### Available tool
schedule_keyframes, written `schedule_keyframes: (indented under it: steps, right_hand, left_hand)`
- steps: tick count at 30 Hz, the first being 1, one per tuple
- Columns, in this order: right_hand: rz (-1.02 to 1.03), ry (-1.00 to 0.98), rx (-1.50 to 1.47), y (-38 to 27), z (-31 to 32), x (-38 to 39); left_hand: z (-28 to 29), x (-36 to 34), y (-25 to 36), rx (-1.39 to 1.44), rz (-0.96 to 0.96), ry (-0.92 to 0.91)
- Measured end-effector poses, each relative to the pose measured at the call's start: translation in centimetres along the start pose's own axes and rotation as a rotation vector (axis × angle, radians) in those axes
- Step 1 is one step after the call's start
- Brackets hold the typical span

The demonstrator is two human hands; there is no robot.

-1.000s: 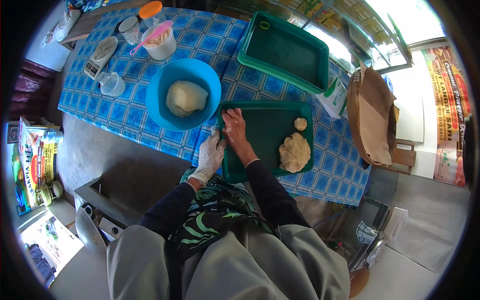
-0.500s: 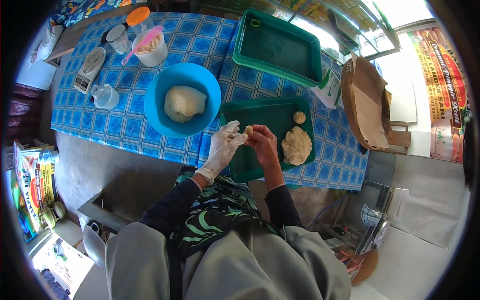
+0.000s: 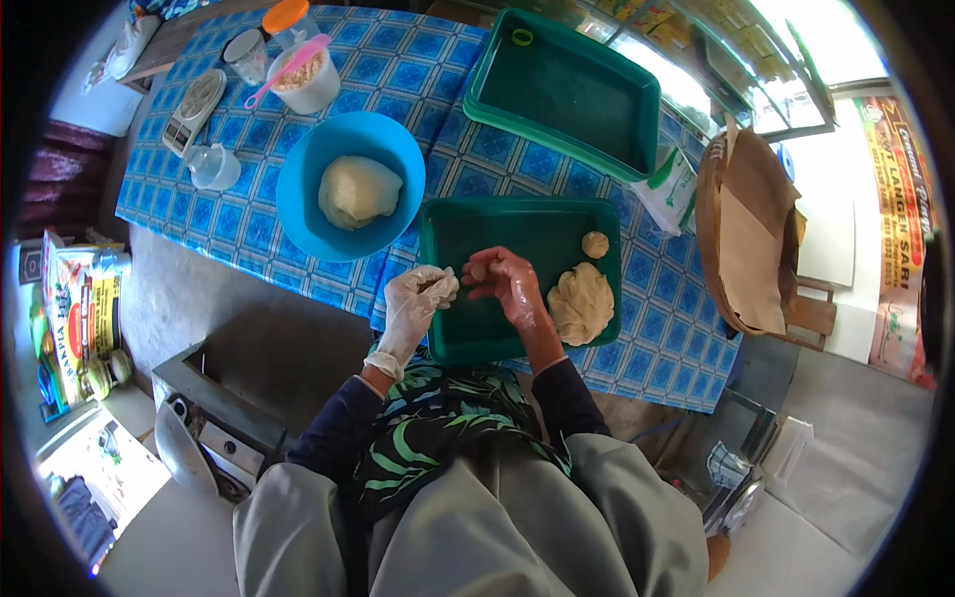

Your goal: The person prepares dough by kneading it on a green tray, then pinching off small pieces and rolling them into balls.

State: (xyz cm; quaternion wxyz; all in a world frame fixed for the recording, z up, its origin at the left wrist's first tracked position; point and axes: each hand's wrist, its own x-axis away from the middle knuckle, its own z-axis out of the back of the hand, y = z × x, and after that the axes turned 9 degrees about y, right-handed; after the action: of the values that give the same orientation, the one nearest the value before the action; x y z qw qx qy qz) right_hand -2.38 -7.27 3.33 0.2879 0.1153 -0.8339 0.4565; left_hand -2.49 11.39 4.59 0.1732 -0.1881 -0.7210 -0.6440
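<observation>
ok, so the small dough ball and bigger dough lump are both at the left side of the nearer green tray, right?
Wrong side: the small dough ball and bigger dough lump are at the nearer green tray's right side, per the head view.

The tablecloth (image 3: 383, 72) is evenly lit by soft daylight, while the bright opening (image 3: 831, 38) at the far right is burned out to white. Glare is thrown off the glass case (image 3: 736, 65), and a wet sheen is caught on the right hand (image 3: 514, 285). The floor (image 3: 284, 323) is darkened by shadow beneath the table. Straight lines are bent outward (the right-hand banner (image 3: 900, 209) is bowed), and the corners are swallowed by black.
</observation>
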Motion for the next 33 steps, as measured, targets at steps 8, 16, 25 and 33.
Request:
schedule_keyframes:
  steps: [8,16,25,33]
  right_hand:
    - [0.035,0.107,0.505,-1.4,2.5,-0.9]
    - [1.115,0.126,1.35,0.9,1.3,-0.8]
    - [0.905,0.015,1.484,5.3,-1.8,-2.8]
    - [0.454,0.45,0.58,-1.4,6.1,0.9]
  left_hand:
    - [-0.5,2.5,1.5,-0.005,-0.087,0.222]
    - [5.6,4.1,0.9,0.091,-0.196,0.408]
    - [6.5,5.2,0.8,0.093,-0.177,0.359]
    - [7.3,4.1,1.7,0.042,-0.163,0.293]
